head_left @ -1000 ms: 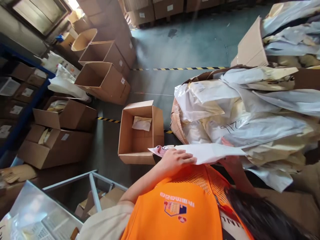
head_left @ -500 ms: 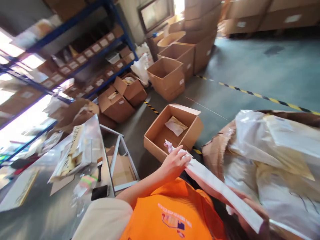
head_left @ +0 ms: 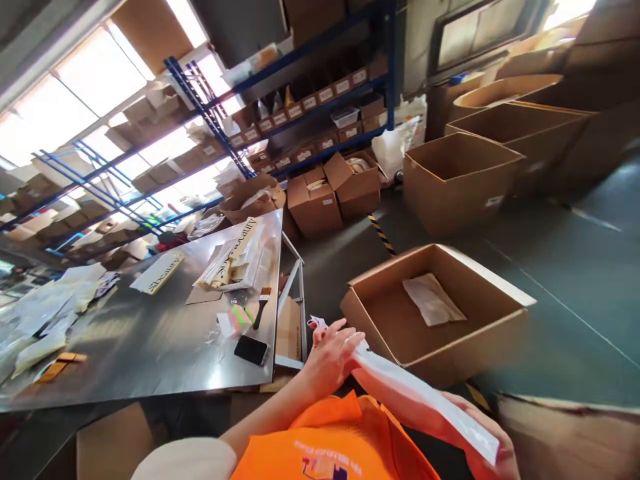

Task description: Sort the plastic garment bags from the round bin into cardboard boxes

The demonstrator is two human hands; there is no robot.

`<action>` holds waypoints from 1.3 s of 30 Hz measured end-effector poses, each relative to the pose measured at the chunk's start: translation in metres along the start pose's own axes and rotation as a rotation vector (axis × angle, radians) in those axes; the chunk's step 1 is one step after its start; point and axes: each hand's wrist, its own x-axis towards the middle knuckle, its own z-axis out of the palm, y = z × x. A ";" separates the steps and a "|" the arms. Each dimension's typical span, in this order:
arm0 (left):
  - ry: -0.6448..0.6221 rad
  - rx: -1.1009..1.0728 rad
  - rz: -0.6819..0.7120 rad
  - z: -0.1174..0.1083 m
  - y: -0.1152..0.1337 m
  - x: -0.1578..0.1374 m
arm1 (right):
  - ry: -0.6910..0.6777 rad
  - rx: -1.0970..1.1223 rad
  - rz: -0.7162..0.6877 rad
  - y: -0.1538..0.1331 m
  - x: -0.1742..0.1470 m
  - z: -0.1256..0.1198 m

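Note:
A long, narrow white strip (head_left: 425, 398), like a folded bag or sleeve, lies slantwise in front of my body. My left hand (head_left: 331, 352) is closed over its upper end, where a crumpled white and pinkish tip sticks out past the fingers. My right hand (head_left: 500, 441) grips the lower end from beneath, its fingers partly hidden behind the strip. Just beyond the strip stands an open cardboard box (head_left: 377, 333) with one pale flat packet (head_left: 434, 300) inside.
To the left is a metal table (head_left: 165, 353) with a brush (head_left: 261, 308), a black phone (head_left: 251, 350), printed bags (head_left: 237, 257) and a heap of plastic packets (head_left: 50, 320). Open cartons (head_left: 460, 180) stand behind the box. Blue shelving (head_left: 320, 113) holds small boxes.
My view has swung left, so more of the table and shelving shows. The large sack of packets at right has mostly left view. Both hands still hold the strip.

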 end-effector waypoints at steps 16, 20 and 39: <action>0.324 0.201 -0.481 -0.044 -0.281 -0.047 | -0.834 0.009 -0.112 -0.022 0.325 0.300; 0.138 0.035 -0.487 -0.045 -0.307 -0.010 | -0.848 -0.031 -0.033 -0.013 0.379 0.311; 0.633 -0.969 -0.940 -0.145 -0.631 0.270 | 0.358 0.088 0.345 0.048 0.573 0.221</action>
